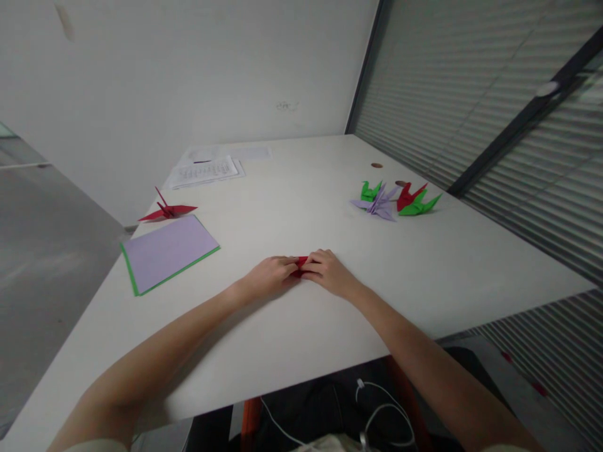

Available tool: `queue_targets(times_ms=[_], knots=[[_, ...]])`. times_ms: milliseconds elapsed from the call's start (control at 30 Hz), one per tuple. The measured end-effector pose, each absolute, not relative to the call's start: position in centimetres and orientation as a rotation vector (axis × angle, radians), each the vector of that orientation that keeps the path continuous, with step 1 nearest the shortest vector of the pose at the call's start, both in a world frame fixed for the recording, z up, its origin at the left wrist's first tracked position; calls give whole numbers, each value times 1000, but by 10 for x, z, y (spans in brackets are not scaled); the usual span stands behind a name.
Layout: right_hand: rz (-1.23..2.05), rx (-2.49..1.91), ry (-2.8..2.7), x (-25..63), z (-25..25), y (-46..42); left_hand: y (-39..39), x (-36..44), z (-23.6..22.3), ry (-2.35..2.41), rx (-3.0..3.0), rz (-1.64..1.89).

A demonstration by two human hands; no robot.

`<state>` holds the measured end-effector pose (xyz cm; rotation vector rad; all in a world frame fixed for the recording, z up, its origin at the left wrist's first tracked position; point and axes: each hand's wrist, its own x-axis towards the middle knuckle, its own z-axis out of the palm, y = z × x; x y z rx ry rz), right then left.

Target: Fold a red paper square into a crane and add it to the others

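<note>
A small piece of folded red paper (pixel 302 259) lies on the white table, mostly covered by my fingers. My left hand (pixel 273 274) presses its fingers on the paper's left side. From the right, my right hand (pixel 330 271) grips the same paper, its fingertips almost meeting those of the left. The exact shape of the fold is hidden beneath the hands.
Purple and green paper sheets (pixel 169 251) lie at left, a red paper crane (pixel 168 211) just behind them. Several folded cranes, including a purple one (pixel 377 204), stand at right. Printed papers (pixel 207 171) rest at the back left. The white table (pixel 292 201) meets window blinds at right.
</note>
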<state>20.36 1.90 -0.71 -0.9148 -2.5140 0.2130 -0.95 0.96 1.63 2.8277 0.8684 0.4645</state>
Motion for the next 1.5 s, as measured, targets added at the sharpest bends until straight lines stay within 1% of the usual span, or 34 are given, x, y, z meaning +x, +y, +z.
queue_targets(times_ms=[167, 400, 633, 767, 967, 1133, 1300, 1500], knots=[[112, -988, -2517, 201, -8, 17, 15, -13, 7, 858, 2789, 567], [300, -1160, -2322, 198, -9, 13, 21, -14, 2, 1033, 2668, 689], [342, -1375, -2123, 194, -16, 17, 22, -13, 6, 1087, 2434, 756], [340, -1436, -2026, 196, -20, 19, 26, -16, 3, 1011, 2489, 737], [343, -1455, -2050, 202, -22, 19, 31, -22, 0, 865, 2663, 640], [331, -1557, -2046, 198, -22, 17, 31, -20, 2, 831, 2522, 686], [324, -1577, -1997, 193, -22, 16, 29, -19, 4, 934, 2285, 701], [307, -1594, -1983, 192, -22, 16, 30, -18, 5, 912, 2321, 693]])
